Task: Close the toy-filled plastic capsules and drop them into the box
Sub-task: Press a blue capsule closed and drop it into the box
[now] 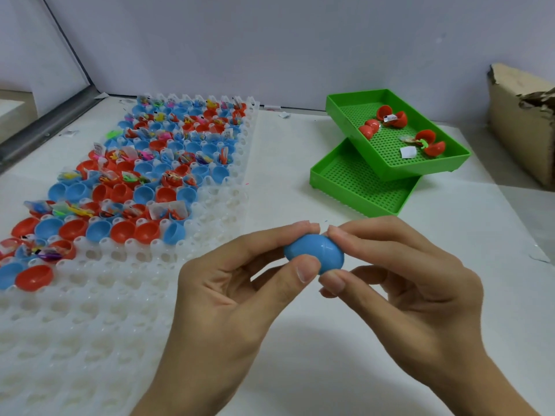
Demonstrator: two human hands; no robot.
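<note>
Head view: closed blue capsule (pixel 318 252), glossy, egg-shaped, faint midline seam.

2 stacked green trays (pixel 363 187) on the white table (pixel 450 250)

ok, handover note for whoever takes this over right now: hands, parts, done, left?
Left hand: grips the blue capsule from the left, thumb in front, fingers behind.
Right hand: grips the same capsule from the right. Both halves look joined, a seam showing in the middle.
White holder tray: many open red and blue halves, some with bagged toys, fill its far and left parts; near rows are bare.
Upper green tray: a few open red capsules with toys, stacked askew on a second green tray.
Cardboard box: far right, contents not visible.
Done: this capsule looks closed.
Left: drop it in the box, then close the rest.
</note>
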